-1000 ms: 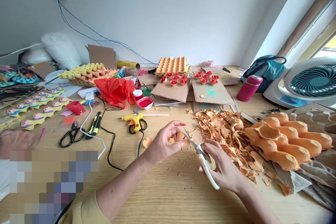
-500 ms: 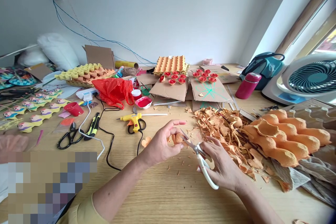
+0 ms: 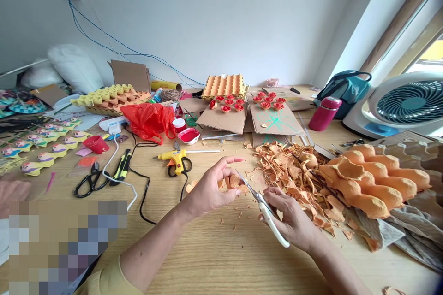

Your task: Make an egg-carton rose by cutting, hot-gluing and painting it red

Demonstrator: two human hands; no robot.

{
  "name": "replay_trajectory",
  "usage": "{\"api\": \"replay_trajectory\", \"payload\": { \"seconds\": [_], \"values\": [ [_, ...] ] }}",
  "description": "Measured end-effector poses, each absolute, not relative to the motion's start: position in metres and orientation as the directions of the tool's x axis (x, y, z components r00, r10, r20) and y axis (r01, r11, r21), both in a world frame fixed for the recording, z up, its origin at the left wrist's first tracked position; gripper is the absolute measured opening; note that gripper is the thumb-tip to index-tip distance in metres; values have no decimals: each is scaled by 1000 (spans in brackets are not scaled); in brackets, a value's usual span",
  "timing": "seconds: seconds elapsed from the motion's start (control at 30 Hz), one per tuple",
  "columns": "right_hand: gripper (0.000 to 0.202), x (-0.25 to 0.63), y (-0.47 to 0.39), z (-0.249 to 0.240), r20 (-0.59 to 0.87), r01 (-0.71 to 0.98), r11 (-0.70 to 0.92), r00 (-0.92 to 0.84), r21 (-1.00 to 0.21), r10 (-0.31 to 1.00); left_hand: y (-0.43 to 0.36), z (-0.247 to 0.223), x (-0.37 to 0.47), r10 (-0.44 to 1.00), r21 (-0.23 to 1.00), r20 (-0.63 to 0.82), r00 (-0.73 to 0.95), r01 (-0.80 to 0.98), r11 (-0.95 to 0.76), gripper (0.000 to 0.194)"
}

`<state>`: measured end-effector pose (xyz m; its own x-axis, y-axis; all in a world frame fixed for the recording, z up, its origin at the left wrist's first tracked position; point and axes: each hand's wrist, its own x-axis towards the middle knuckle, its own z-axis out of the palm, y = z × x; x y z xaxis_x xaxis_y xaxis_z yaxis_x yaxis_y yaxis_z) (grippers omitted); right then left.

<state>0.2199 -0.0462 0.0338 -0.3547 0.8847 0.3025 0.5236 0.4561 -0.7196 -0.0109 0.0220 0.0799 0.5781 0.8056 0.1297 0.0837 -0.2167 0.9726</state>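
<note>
Near the middle of the wooden table, my left hand (image 3: 215,189) pinches a small orange egg-carton piece (image 3: 234,181) with cut, petal-like edges. My right hand (image 3: 290,214) is closed round the white handles of the scissors (image 3: 273,227). Their blades point up and left, with the tips close beside the orange piece. Small orange snippets lie on the wood under both hands. Another cut orange piece (image 3: 191,186) rests just left of my left hand, partly hidden by it.
Right of my hands lie a scrap heap (image 3: 290,170) and an orange egg tray (image 3: 374,179). A yellow glue gun (image 3: 175,160), black scissors (image 3: 91,183), a cutter (image 3: 122,168) and cords are left. Red flowers sit on cardboard (image 3: 224,119) behind. A person's hand (image 3: 15,193) shows far left.
The scissors have drawn slightly away from the orange piece, and their blades look closer together. My left hand still holds the piece in nearly the same place. The view has shifted a little.
</note>
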Motion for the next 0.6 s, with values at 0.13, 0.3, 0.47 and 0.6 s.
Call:
{"api": "replay_trajectory", "payload": {
  "seconds": [0.13, 0.3, 0.47, 0.6],
  "values": [
    [35, 221, -43, 30, 280, 633, 354, -219, -688, 935, 22, 80, -10, 798, 982, 129, 589, 38, -186, 67],
    [29, 225, -36, 24, 295, 843, 263, -131, -469, 946, 26, 78, -6, 817, 987, 121, 564, 19, -159, 61],
    [20, 232, -35, 15, 268, 947, 183, -110, -265, 957, 36, 68, -16, 898, 975, 125, 422, 114, -190, 44],
    [19, 234, -37, 11, 233, 969, 127, -75, -214, 970, 25, 56, -34, 931, 932, 117, 345, 286, -222, 20]
  ]
}}
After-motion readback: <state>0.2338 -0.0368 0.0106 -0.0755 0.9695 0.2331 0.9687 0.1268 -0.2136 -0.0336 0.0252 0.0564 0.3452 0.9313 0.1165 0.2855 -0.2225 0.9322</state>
